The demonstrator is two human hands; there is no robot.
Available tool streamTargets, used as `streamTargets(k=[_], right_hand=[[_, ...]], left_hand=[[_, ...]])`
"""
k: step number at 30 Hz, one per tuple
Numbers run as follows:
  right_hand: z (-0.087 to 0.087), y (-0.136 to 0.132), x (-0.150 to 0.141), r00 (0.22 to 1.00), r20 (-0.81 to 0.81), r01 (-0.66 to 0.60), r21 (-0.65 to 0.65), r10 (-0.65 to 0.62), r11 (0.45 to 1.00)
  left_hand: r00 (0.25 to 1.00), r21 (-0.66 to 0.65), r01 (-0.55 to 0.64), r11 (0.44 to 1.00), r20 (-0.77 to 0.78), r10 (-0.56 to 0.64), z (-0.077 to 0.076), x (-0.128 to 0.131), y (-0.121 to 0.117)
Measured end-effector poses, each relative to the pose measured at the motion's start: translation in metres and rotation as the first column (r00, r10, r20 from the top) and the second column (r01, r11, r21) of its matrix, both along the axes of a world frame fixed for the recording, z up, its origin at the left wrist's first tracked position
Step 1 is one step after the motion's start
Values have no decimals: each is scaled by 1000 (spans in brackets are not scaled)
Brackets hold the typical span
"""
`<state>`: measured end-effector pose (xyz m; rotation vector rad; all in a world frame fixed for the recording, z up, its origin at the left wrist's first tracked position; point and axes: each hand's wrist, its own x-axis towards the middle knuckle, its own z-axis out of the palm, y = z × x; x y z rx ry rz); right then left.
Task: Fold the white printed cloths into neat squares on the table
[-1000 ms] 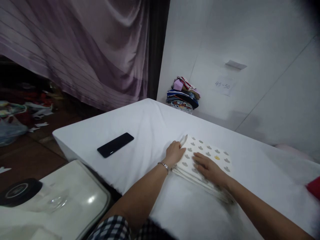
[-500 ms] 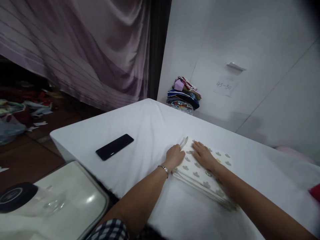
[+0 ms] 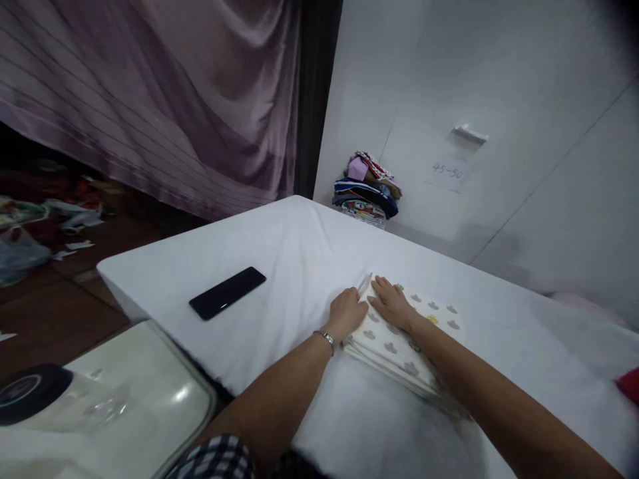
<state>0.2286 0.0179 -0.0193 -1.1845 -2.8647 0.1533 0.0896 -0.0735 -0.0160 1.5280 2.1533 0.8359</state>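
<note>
A folded white cloth (image 3: pixel 394 346) with a grey and yellow print lies in layers on the white-covered table. My left hand (image 3: pixel 347 313), a bracelet at its wrist, is closed on the cloth's left edge, and a strip of that edge stands up above the knuckles. Beside it my right hand (image 3: pixel 392 303) rests flat on the top layer, fingers stretched toward the far left corner. My right forearm hides part of the cloth's right side.
A black phone (image 3: pixel 227 293) lies on the table (image 3: pixel 279 233) to the left. Folded clothes (image 3: pixel 367 186) are stacked by the wall at the far corner. At lower left is a pale glossy surface (image 3: pixel 150 372) with a dark round object (image 3: pixel 34 392). A purple curtain (image 3: pixel 200 100) hangs behind.
My right hand has slid a little to the left across the cloth, closer to my left hand. My left hand keeps its hold on the edge.
</note>
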Motion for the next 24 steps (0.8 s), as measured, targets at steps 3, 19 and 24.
streamTargets(k=[3,19,24], right_hand=[[-3,0,-5,1000,-2,10,37,-10,999],[20,43,123,906,40,424,-121,-422,898],[15,55,144,877,-3,469,-206,-480,859]], left_hand=[[1000,-1,-15,1000,12,15,2,0,0],[997,36,9,999,73,-11,1,-2,0],[990,25,21,999,136,-24,0,-7,1]])
